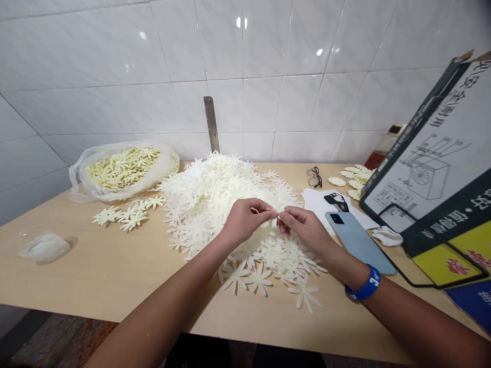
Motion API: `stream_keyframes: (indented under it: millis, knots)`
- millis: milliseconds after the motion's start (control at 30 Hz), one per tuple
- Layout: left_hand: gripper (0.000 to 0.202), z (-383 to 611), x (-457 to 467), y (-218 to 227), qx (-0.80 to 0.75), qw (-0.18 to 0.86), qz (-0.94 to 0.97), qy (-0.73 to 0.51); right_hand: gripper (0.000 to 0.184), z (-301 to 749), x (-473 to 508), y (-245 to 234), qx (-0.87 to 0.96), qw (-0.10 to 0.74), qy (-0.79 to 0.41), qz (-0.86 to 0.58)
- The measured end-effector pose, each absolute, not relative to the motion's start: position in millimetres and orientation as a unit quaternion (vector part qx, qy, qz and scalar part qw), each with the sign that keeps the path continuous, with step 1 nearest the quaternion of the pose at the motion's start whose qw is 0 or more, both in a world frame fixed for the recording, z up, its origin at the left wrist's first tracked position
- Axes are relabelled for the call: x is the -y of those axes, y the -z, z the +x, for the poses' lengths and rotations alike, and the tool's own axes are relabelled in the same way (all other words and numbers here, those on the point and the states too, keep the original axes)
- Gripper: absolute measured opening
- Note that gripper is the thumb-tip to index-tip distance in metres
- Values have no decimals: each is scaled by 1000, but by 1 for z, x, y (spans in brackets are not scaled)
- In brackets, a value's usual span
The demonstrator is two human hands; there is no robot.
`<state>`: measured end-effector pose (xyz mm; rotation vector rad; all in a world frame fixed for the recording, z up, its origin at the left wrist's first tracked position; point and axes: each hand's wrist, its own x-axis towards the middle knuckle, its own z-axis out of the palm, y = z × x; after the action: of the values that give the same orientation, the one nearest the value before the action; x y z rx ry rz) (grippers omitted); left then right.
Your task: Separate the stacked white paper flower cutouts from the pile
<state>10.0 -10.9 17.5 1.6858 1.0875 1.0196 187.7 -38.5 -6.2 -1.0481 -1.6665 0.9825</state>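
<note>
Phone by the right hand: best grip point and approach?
Pinch the phone by its long edges at mid-length, coming from above on the side away from the right hand. It lies flat, back up, a thin slab with no handle, its top end on the white paper.

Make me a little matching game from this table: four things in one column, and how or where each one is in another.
Things:
1. Phone
2. Glasses
3. Wristband
4. Plastic bag

How or where:
A. Around the right wrist
B. Lying near the wall
C. Full of pale flower shapes
D. Lying with its camera facing up

Pairs: 1-D, 2-B, 3-A, 4-C
</note>
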Motion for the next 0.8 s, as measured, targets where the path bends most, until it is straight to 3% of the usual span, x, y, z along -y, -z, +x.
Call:
stream_keyframes:
  millis: [133, 333, 633, 800]
  knots:
    - [15, 6, 9, -18, -416, 401, 714, -395, 39, 187, 39, 5, 679, 442, -412, -417]
    - [17, -2, 3, -21, -357, 473, 716, -371, 39, 187, 38, 3, 666, 442, -443, -406]
    - [27, -7, -7, -23, -387, 572, 532, -490, 33, 193, 31, 12, 619, 518, -420, -415]
    - [40, -11, -11, -21, -406, 561, 518, -501, 31, 194, 26, 18, 570, 563, -443, -403]
